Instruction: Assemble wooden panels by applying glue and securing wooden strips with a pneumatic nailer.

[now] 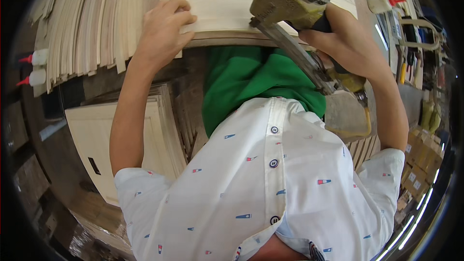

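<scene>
My right hand is wrapped round the black grip of a worn yellow-brown pneumatic nail gun. The gun's nose points at the near edge of a pale wooden panel; I cannot tell if it touches. Its long metal magazine slants down toward me, and a yellow air hose hangs from the handle. At the panel's left end lies my left hand, fingers bent and thumb apart, with no separate thing visible in its grasp.
Long thin wooden strips are stacked left of the panel. White glue bottles with red tips lie at far left and far right. Below the bench lean framed panels. Tools and a clamp sit at right, near cardboard boxes.
</scene>
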Demonstrator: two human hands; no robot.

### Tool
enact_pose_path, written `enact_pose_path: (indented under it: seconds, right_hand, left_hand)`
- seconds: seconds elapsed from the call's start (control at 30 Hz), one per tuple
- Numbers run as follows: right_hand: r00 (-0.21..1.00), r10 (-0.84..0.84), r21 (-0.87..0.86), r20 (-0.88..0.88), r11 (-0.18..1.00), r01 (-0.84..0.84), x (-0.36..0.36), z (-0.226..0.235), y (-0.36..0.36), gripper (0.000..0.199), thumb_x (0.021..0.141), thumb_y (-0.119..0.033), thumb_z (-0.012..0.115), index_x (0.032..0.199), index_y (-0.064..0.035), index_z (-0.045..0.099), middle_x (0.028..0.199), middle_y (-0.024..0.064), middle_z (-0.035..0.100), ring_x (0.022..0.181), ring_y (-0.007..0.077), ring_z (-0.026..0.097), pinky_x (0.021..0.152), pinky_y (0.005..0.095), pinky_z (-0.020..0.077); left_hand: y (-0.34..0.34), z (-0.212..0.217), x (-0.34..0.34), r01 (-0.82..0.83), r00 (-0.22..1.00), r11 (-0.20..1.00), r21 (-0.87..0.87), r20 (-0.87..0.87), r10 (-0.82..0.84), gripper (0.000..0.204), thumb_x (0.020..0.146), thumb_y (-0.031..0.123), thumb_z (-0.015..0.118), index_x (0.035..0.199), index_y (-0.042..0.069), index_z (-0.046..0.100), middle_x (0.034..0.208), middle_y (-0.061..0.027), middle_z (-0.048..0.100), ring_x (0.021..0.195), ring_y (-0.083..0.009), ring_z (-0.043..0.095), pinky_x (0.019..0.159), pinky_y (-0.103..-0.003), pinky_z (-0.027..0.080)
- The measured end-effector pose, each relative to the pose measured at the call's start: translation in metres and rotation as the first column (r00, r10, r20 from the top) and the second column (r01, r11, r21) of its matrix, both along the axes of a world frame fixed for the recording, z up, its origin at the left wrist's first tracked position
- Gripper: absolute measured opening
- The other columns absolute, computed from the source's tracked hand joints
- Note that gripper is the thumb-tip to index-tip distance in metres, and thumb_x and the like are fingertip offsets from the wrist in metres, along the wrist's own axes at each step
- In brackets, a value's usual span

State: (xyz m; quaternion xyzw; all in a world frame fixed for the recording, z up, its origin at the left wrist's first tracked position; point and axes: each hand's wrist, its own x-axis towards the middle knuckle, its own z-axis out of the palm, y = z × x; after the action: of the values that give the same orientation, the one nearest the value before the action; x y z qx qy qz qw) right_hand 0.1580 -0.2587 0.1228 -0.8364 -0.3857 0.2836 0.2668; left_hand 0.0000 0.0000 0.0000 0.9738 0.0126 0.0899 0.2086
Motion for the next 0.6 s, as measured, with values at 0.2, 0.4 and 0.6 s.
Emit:
enact_pose_path:
  seconds: [0.2, 0.4, 0.6]
  right_hand:
    - [0.993, -0.094, -0.017, -0.077, 0.996, 0.093, 0.02, -0.003, -0.044, 0.023, 0.085, -0.012, 0.066, 0.097, 0.0043, 0.055, 0.068, 0.0024, 0.057, 0.049, 0.0082, 0.05, 0.046, 0.0246, 0.039]
    - [0.968, -0.247, -0.14, -0.051, 0.961, 0.238, 0.051, -0.004, -0.103, 0.024, 0.086, -0.013, 0.067, 0.098, 0.0034, 0.055, 0.07, 0.0039, 0.057, 0.051, 0.0086, 0.052, 0.045, 0.0257, 0.0401]
    - [0.888, -0.433, 0.079, -0.157, 0.89, 0.448, 0.075, 0.008, -0.155, 0.019, 0.082, -0.012, 0.069, 0.088, 0.0024, 0.059, 0.064, 0.0048, 0.058, 0.05, 0.0113, 0.057, 0.046, 0.0262, 0.0447]
  left_hand:
    - [0.002, 0.001, 0.002, -0.022, 0.999, 1.0, 0.006, 0.03, 0.022, 0.026, 0.07, 0.004, 0.072, 0.095, 0.0, 0.067, 0.109, -0.0129, 0.059, 0.106, -0.0302, 0.055, 0.092, -0.039, 0.045]
    - [-0.003, 0.007, 0.011, -0.031, 0.999, 0.997, 0.072, -0.022, 0.033, 0.031, 0.068, 0.003, 0.076, 0.097, -0.001, 0.066, 0.113, -0.0144, 0.059, 0.108, -0.0323, 0.055, 0.094, -0.04, 0.044]
    - [-0.002, 0.004, 0.0, -0.019, 1.0, 0.995, 0.099, -0.019, 0.021, 0.038, 0.071, 0.0, 0.075, 0.107, 0.002, 0.066, 0.119, -0.0156, 0.057, 0.114, -0.0338, 0.053, 0.098, -0.04, 0.043]
